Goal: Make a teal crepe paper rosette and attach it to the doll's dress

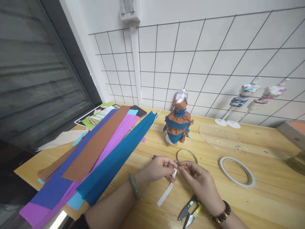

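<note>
Now, left fingers (169,171) pinch a flat, curling white strip (165,194); whether right fingers (185,175) do is unclear

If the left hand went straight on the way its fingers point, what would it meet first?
Most likely the right hand, whose fingertips lie just ahead of the left hand. Depth there is unclear; they may already touch.

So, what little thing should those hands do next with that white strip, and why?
I'd probably hold the white strip steady with the left hand and pick at its upper end with the right hand: the left already grips it, the right is pinched close by that end, and the lower end is free. Exactly what the right pinches is too small to tell.
</note>
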Demonstrator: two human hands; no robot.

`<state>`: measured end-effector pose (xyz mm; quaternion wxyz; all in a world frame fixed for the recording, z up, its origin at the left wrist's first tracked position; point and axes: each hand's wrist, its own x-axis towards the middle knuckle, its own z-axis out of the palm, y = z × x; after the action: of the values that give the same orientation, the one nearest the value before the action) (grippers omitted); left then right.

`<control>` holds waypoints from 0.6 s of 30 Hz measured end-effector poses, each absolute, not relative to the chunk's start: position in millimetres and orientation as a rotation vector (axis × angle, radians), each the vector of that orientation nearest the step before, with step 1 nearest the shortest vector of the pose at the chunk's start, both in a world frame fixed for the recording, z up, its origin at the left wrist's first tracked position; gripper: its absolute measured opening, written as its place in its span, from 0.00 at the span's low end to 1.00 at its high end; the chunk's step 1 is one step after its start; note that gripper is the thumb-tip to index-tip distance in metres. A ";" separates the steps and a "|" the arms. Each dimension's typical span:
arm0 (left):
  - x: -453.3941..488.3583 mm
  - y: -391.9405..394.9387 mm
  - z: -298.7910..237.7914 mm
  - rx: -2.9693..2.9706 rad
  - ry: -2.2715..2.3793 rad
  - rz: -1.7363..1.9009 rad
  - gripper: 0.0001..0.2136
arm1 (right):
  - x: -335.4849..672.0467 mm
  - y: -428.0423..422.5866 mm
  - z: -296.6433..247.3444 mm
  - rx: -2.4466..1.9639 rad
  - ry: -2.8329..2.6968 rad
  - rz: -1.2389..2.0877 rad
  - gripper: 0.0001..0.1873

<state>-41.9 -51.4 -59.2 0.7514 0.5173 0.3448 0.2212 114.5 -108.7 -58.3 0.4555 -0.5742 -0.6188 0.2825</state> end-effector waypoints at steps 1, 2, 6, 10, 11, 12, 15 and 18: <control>-41.8 -51.6 -58.0 1.129 0.758 0.477 0.12 | 114.8 -108.2 -59.0 -1.409 -1.502 0.737 0.13; -42.0 -51.9 -56.9 1.128 0.761 0.474 0.12 | 115.1 -107.7 -59.2 -1.399 -1.483 0.777 0.14; -43.8 -52.0 -54.4 1.141 0.740 0.465 0.11 | 117.3 -105.4 -57.0 -1.370 -1.431 0.887 0.16; -45.9 -51.6 -53.7 1.148 0.737 0.434 0.10 | 121.8 -105.8 -50.0 -1.385 -1.398 0.897 0.16; -46.3 -51.5 -53.3 1.136 0.741 0.432 0.10 | 123.9 -107.1 -47.1 -1.392 -1.393 0.889 0.15; -46.6 -51.3 -53.0 1.121 0.741 0.434 0.10 | 126.5 -109.1 -43.7 -1.402 -1.410 0.883 0.15; -47.2 -50.1 -53.4 1.092 0.718 0.473 0.12 | 137.5 -119.2 -32.4 -1.434 -1.666 0.903 0.10; -47.7 -48.5 -55.9 1.080 0.678 0.505 0.15 | 149.8 -132.0 -25.6 -1.450 -2.029 1.031 0.05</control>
<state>-47.7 -48.5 -55.9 0.7740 0.4985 0.3132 0.2331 149.8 -132.0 -25.6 0.2199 -0.5241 -0.7335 0.3728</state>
